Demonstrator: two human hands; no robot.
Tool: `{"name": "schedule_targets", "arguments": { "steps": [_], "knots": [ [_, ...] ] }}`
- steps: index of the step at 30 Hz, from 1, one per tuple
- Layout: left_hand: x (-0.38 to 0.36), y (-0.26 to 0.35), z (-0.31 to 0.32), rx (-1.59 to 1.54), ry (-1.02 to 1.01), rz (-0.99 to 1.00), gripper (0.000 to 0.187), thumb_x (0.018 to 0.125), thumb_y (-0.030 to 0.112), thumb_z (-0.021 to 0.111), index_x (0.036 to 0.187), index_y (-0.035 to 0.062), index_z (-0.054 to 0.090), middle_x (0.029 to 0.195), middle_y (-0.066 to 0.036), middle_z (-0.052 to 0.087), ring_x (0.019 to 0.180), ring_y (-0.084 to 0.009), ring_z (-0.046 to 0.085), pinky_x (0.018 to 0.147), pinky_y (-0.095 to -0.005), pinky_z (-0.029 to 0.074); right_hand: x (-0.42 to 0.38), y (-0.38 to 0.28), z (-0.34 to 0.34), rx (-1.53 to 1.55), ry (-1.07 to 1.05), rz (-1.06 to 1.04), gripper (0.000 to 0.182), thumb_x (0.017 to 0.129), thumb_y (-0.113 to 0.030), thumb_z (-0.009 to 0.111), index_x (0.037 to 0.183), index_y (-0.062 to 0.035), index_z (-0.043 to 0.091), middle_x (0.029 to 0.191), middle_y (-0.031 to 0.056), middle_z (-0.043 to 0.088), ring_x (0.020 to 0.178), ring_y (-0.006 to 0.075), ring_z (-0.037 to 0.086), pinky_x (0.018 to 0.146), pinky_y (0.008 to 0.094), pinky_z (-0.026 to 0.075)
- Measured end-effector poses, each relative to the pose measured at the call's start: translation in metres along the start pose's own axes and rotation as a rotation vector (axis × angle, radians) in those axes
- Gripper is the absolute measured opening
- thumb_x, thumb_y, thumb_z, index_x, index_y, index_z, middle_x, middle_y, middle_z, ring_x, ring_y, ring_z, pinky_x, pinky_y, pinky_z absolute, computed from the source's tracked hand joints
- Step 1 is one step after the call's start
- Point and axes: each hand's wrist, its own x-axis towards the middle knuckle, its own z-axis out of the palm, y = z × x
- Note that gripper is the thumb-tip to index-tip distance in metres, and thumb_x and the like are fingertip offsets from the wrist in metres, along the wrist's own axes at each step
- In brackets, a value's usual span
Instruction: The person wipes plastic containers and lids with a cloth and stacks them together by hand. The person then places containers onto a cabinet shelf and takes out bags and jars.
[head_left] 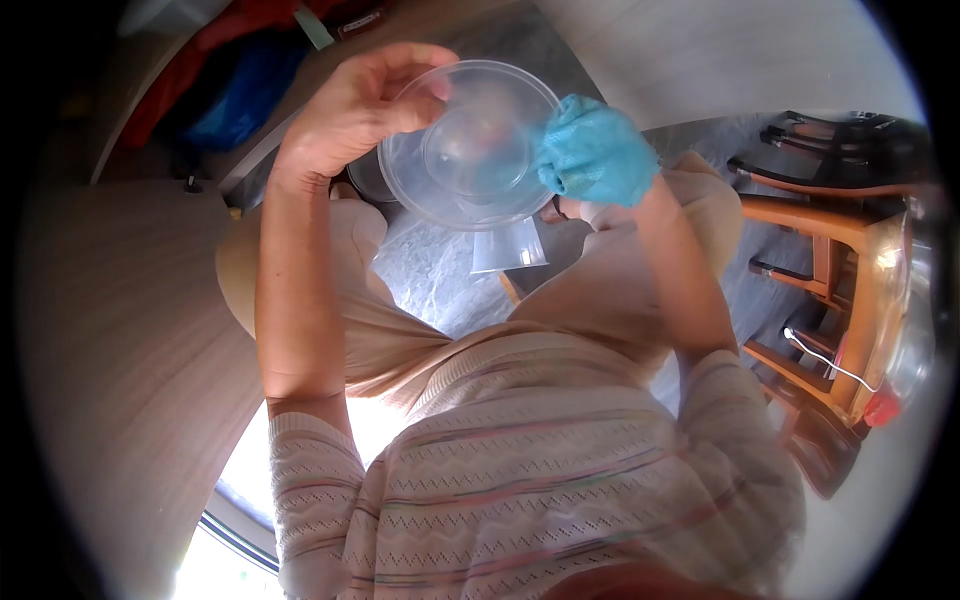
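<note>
My left hand [365, 110] pinches the left rim of a round clear plastic lid [470, 190], thumb and fingers on its edge. A raised ring shows in the lid's middle, and the lid is held up above my knees. At its right edge, my right hand [648, 188] grips a light blue cloth [592, 150] pressed against the rim. The cloth covers most of the right fingers. Below the lid, a clear plastic container [510, 248] is partly hidden by it.
Wooden chairs or stools [820, 225] stand at the right, with a white cord [830, 360] hanging over one. A wooden panel [130, 350] rises on the left. Blue and red bags [240, 95] lie at upper left. A pale tabletop [740, 60] is at upper right.
</note>
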Motion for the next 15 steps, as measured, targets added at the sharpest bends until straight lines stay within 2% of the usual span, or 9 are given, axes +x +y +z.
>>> {"name": "schedule_targets", "arguments": {
  "steps": [1, 2, 4, 6, 9, 15],
  "knots": [
    [0.0, 0.008, 0.004, 0.017, -0.031, -0.022, 0.032, 0.073, 0.012, 0.068, 0.1, -0.0001, 0.058, 0.083, -0.002, 0.061, 0.074, -0.0085, 0.056, 0.068, -0.0206, 0.044, 0.002, -0.005, -0.003, -0.014, -0.009, 0.076, 0.017, 0.064, -0.012, 0.064, 0.08, -0.0057, 0.059, 0.075, 0.002, 0.057, 0.068, 0.013, 0.055, 0.055, 0.026, 0.046],
    [0.0, 0.01, 0.006, 0.034, -0.06, -0.038, 0.03, 0.073, 0.011, 0.068, 0.099, 0.0, 0.059, 0.081, -0.002, 0.061, 0.072, -0.0082, 0.056, 0.066, -0.0199, 0.044, -0.002, -0.014, 0.003, 0.32, 0.03, 0.516, 0.016, 0.062, -0.013, 0.064, 0.077, -0.0059, 0.06, 0.075, 0.0026, 0.057, 0.07, 0.0146, 0.055, 0.055, 0.0272, 0.047],
    [0.0, 0.011, 0.007, 0.083, -0.132, -0.095, 0.025, 0.073, 0.011, 0.067, 0.094, 0.0001, 0.06, 0.077, -0.002, 0.06, 0.067, -0.0073, 0.054, 0.061, -0.0185, 0.043, 0.002, -0.016, 0.008, 0.319, 0.015, 0.565, 0.016, 0.059, -0.015, 0.064, 0.073, -0.0064, 0.061, 0.075, 0.0041, 0.057, 0.072, 0.0168, 0.055, 0.056, 0.0293, 0.047],
    [0.004, 0.009, 0.005, 0.144, -0.222, -0.178, 0.019, 0.074, 0.011, 0.066, 0.09, 0.0001, 0.061, 0.073, -0.002, 0.06, 0.062, -0.0061, 0.052, 0.054, -0.0174, 0.041, 0.02, -0.01, 0.003, -0.34, -0.078, -0.229, 0.017, 0.058, -0.017, 0.064, 0.071, -0.0068, 0.062, 0.076, 0.0059, 0.057, 0.073, 0.0182, 0.055, 0.055, 0.0311, 0.047],
    [0.005, 0.001, 0.013, 0.18, -0.259, -0.182, 0.014, 0.076, 0.012, 0.065, 0.083, -0.0001, 0.062, 0.065, -0.001, 0.057, 0.054, -0.0047, 0.047, 0.047, -0.0172, 0.036, 0.054, -0.039, 0.003, -0.759, -0.492, 0.094, 0.021, 0.06, -0.018, 0.066, 0.078, -0.0085, 0.062, 0.08, 0.0065, 0.058, 0.073, 0.0182, 0.055, 0.053, 0.0314, 0.046],
    [0.0, 0.001, 0.014, -0.003, -0.149, -0.076, 0.012, 0.075, 0.011, 0.064, 0.08, 0.0001, 0.063, 0.06, -0.001, 0.055, 0.049, -0.0045, 0.043, 0.044, -0.0181, 0.034, 0.048, -0.003, 0.013, -0.109, -0.033, -0.035, 0.026, 0.066, -0.019, 0.068, 0.089, -0.0087, 0.061, 0.08, -0.0006, 0.056, 0.068, 0.0098, 0.053, 0.05, 0.0276, 0.042]
  ]
}}
